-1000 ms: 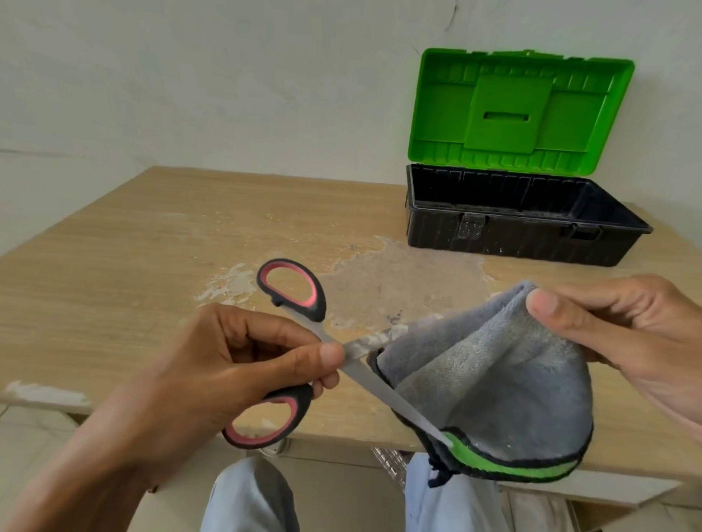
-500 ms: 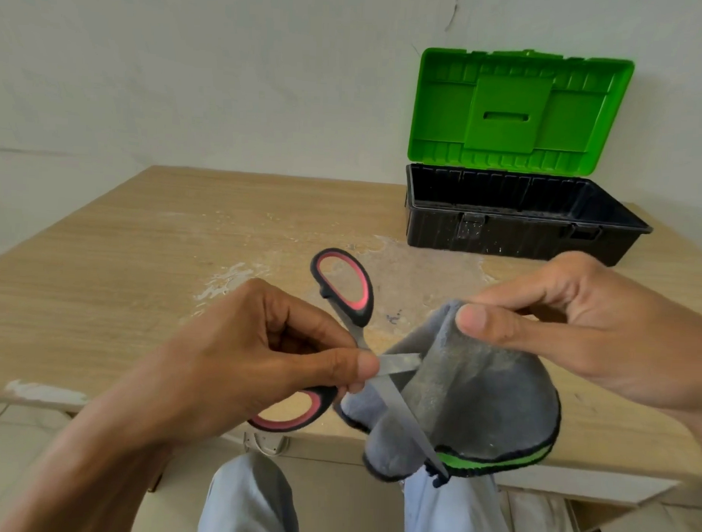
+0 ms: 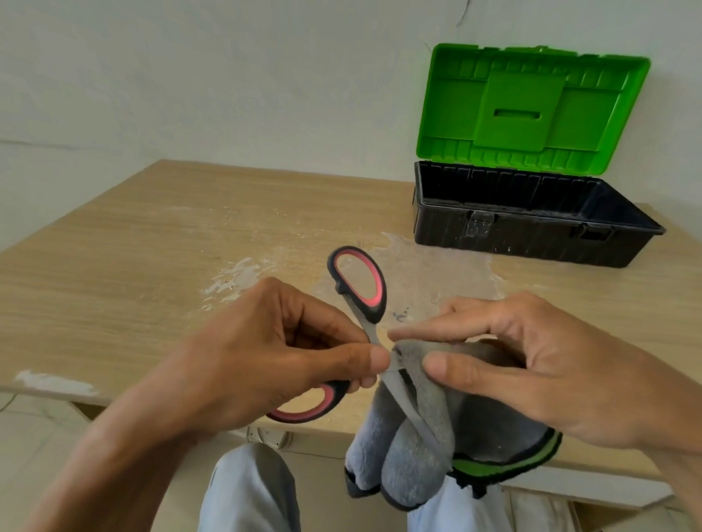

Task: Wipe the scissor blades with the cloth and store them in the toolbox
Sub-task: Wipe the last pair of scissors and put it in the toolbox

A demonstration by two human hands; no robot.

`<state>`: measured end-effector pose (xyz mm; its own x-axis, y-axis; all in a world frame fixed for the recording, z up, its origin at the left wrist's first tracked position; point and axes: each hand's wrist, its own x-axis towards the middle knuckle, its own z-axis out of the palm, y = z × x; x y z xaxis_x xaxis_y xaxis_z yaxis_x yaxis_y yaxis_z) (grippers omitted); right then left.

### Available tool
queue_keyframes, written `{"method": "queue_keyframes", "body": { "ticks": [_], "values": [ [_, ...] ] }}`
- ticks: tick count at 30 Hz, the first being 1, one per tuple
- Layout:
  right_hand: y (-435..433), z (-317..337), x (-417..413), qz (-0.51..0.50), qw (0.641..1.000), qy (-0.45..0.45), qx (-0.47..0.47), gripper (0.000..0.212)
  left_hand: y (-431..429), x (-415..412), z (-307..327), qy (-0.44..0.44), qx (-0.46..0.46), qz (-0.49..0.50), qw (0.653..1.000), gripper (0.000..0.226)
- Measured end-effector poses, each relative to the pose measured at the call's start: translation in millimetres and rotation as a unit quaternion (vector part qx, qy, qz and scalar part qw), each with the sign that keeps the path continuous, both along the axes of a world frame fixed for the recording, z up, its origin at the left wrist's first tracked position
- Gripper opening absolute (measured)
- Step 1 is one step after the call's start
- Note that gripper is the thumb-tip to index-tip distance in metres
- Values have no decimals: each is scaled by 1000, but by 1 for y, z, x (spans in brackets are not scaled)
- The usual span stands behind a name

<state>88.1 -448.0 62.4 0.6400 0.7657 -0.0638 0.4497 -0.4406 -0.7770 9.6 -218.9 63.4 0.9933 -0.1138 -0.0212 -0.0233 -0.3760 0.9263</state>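
My left hand grips the scissors near the pivot; their black-and-pink handles are spread apart and the blades are open. One steel blade runs down and to the right across the grey cloth, which has a green-and-black edge. My right hand pinches the cloth around a blade close to the pivot, thumb in front and fingers behind. The other blade is hidden in the cloth. The toolbox, black with its green lid standing open, sits at the back right of the table.
The wooden table has pale worn patches in its middle. A white wall rises right behind it. My legs in light trousers show below the table's front edge.
My right hand slid the cloth up along the blade from the tip toward the pivot. My left hand shifted the scissors right and turned them more upright.
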Motion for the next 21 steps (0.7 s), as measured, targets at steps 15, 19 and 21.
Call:
{"method": "queue_keyframes", "body": {
  "ticks": [15, 19, 21],
  "values": [
    [8, -1, -4, -66, 987, 17, 144, 24, -6, -3, -4, -8, -17, 5, 1000, 20],
    [6, -2, -10, -56, 993, 15, 101, 24, -6, -5, -5, 20, -31, -24, 999, 20],
    [1, 1, -7, -51, 995, 24, 87, 23, -6, -5, -6, 31, -45, -27, 998, 18]
  ]
}}
